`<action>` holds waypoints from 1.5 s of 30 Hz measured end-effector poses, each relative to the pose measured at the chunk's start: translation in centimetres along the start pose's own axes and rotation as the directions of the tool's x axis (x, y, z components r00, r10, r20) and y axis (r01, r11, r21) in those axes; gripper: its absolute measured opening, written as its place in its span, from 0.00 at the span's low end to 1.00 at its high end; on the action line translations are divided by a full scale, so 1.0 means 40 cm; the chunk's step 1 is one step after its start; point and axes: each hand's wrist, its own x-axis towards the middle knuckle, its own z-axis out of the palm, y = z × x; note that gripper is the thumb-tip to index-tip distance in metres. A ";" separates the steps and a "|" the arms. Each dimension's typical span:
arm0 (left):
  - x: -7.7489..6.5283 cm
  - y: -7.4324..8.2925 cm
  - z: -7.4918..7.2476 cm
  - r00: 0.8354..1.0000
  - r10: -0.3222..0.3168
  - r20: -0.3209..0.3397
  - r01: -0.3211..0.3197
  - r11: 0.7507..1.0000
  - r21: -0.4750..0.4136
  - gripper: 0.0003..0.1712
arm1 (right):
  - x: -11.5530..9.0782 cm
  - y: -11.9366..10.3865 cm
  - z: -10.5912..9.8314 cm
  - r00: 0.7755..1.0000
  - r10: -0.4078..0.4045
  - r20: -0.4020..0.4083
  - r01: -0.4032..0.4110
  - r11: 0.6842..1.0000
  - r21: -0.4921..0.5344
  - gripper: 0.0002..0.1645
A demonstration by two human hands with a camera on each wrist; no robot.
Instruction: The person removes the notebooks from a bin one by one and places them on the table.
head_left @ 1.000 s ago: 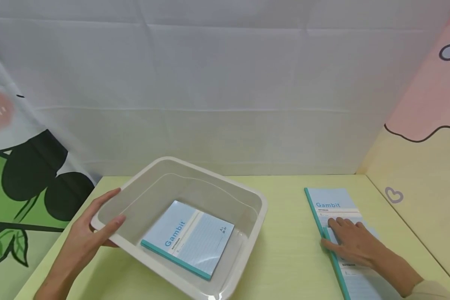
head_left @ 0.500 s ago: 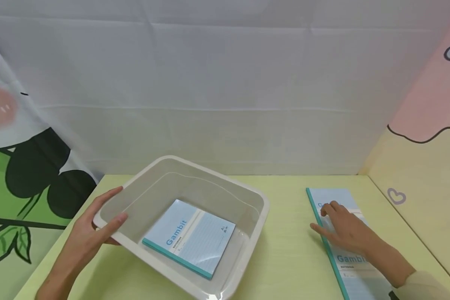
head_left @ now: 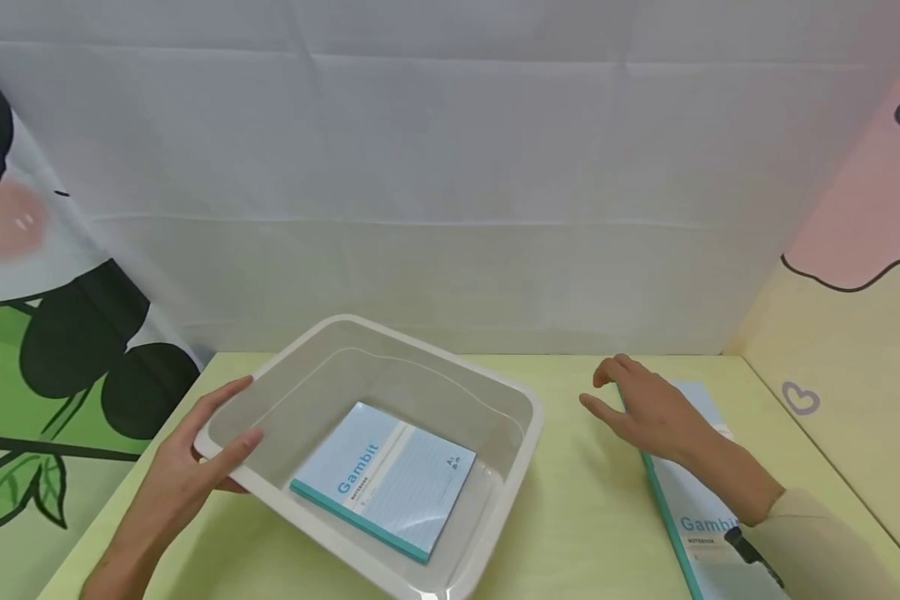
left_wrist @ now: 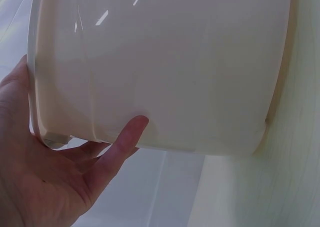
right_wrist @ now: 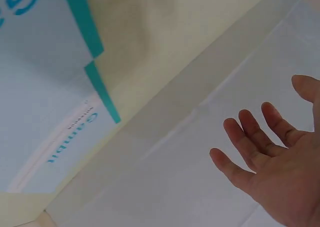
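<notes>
My left hand (head_left: 180, 467) grips the left corner of a pale grey plastic basin (head_left: 435, 387), which sits at an angle. In the left wrist view the thumb lies along the basin's wall (left_wrist: 175, 77), other fingers beyond its edge. Inside the basin lies a light-blue Gambit notebook (head_left: 382, 483) with a teal spine. My right hand (head_left: 656, 412) hovers, fingers loosely bent and holding nothing, over the left edge of further Gambit notebooks (head_left: 690, 492). The right wrist view shows that hand (right_wrist: 280, 167) empty, apart from the overlapping notebooks (right_wrist: 40, 97).
A pale yellow table (head_left: 570, 517) carries everything. White cloth (head_left: 450, 192) hangs behind it. A cartoon-printed panel (head_left: 75, 375) stands on the left, and a pink and cream one (head_left: 855, 350) on the right.
My right hand has lifted off the notebooks and moved left and farther back. My left hand still holds the basin, and the notebook in it has stayed put.
</notes>
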 end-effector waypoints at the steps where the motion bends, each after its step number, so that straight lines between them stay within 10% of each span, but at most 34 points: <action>1: 0.000 0.000 0.000 1.000 0.000 0.000 0.000 1.000 0.002 0.39 | 0.011 -0.011 -0.004 1.000 -0.003 0.000 0.003 1.000 0.010 0.18; 45: 0.011 -0.009 0.011 0.998 -0.062 0.008 0.062 0.998 -0.008 0.38 | 0.213 -0.396 -0.074 0.967 -0.249 -0.059 0.256 0.945 0.205 0.10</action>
